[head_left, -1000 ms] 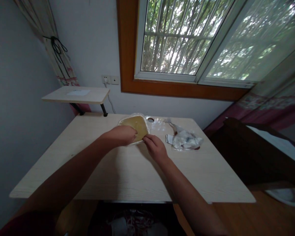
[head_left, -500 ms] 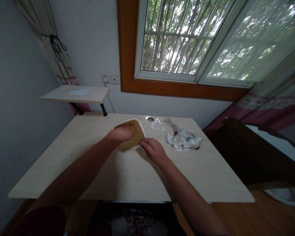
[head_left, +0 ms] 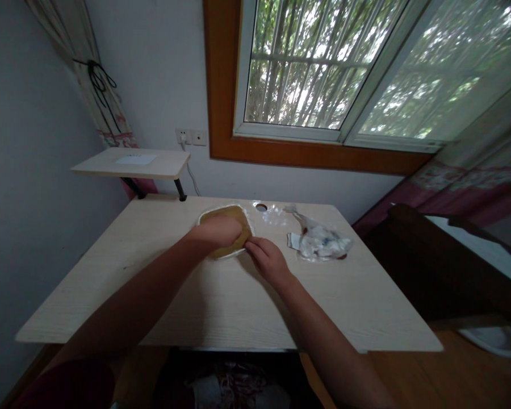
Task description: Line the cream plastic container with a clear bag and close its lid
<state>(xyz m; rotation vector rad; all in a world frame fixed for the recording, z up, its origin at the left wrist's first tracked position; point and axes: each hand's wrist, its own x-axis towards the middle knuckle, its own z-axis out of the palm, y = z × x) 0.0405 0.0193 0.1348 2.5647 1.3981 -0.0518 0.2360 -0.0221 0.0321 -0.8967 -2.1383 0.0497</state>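
A flat tan piece with a pale rim (head_left: 232, 218) lies on the light wooden table (head_left: 221, 295), toward its far middle. My left hand (head_left: 216, 230) rests on top of the piece with its fingers curled down over it. My right hand (head_left: 267, 257) pinches the piece's near right edge with closed fingers. The lower part of the piece is hidden under both hands.
A crumpled clear plastic bag (head_left: 319, 241) with something white inside lies to the right. A clear wrapper (head_left: 275, 214) and a round cable hole (head_left: 261, 207) are behind the hands. A small raised shelf (head_left: 132, 163) stands at the back left. Dark furniture (head_left: 443, 267) stands right of the table.
The tan piece has turned and shifted slightly left under my hands. My left hand has slid across its top, and my right hand has followed its edge.
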